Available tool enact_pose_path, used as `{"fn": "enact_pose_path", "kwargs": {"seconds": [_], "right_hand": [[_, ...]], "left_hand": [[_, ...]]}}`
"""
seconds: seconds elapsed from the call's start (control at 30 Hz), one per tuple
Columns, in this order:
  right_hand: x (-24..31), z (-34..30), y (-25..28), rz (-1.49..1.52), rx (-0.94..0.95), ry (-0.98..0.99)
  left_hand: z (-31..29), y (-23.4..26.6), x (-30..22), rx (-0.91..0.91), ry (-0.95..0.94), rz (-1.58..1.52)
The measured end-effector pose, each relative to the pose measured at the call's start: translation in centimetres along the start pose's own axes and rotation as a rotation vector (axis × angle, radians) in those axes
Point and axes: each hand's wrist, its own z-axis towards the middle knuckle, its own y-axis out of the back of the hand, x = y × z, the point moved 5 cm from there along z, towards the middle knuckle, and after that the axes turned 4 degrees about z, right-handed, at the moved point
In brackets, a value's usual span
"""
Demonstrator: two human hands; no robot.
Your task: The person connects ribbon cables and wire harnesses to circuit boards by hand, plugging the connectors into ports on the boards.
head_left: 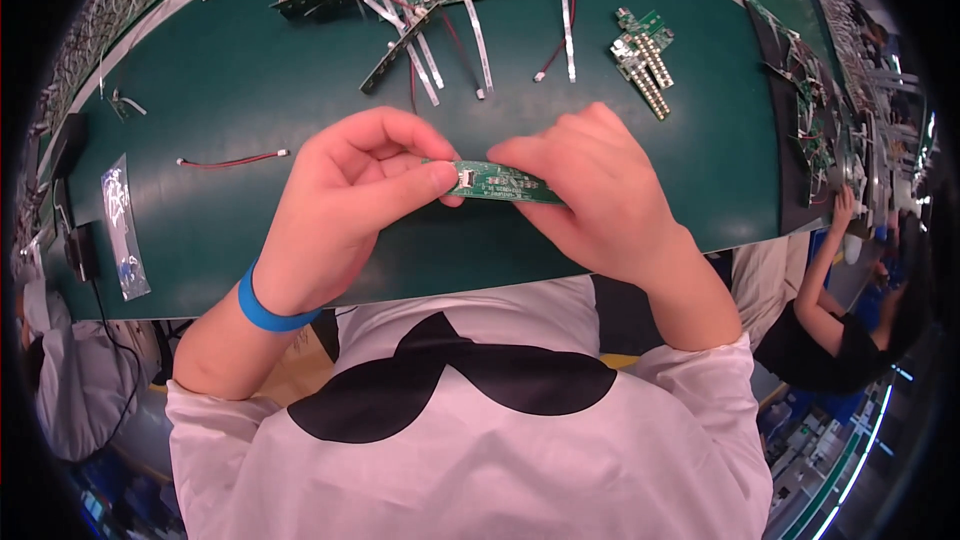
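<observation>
Green and broad, the table (240, 70) filled most of the head view I was watching from my distant station, its far edge bent into a curve with a pale border. Beyond the right edge I saw a co-worker in a black top (840, 350), one arm stretched toward boards on a black mat (790, 185); past the left edge sat another person in pale grey clothing (80, 390).

At the middle of the near edge, both hands held one narrow green circuit board (495, 183), a white connector (466, 180) showing near its left end. My left hand (345, 180), above a blue wristband (270, 306), pinched that end, thumb on the board's face and fingers curled loosely behind. My right hand (605, 190) was closed more fully around the other end, covering it; I could not make out all its fingertips.

Toward the far edge I had a heap of circuit boards (330, 0) with white ribbon cables (478, 45) trailing nearward. Near the far right corner lay small boards with rows of pale components (645, 60). Leftward, a red-and-black cable (232, 159) lay alone, and a clear plastic bag (124, 230) rested close to the left edge.
</observation>
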Motion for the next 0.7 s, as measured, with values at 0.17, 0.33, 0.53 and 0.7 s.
{"fn": "enact_pose_path", "kwargs": {"seconds": [0.17, 0.33, 0.53, 0.7], "right_hand": [[0.6, 0.3, -0.2, 0.376, -0.015, -0.261], [1.3, 0.4, 0.2, 0.436, 0.064, -0.253], [1.8, 0.0, -0.1, 0.449, 0.158, -0.264], [1.2, -0.5, 0.1, 0.528, 0.199, -0.347]], "left_hand": [[-0.6, 0.0, -0.3, 0.004, -0.119, 0.025], [-1.4, -1.4, -4.3, 0.135, -0.619, 0.930], [-2.3, -3.0, -4.0, 0.417, -0.872, 1.417], [-1.6, -2.2, -3.0, 0.535, -0.556, 1.060]]}}
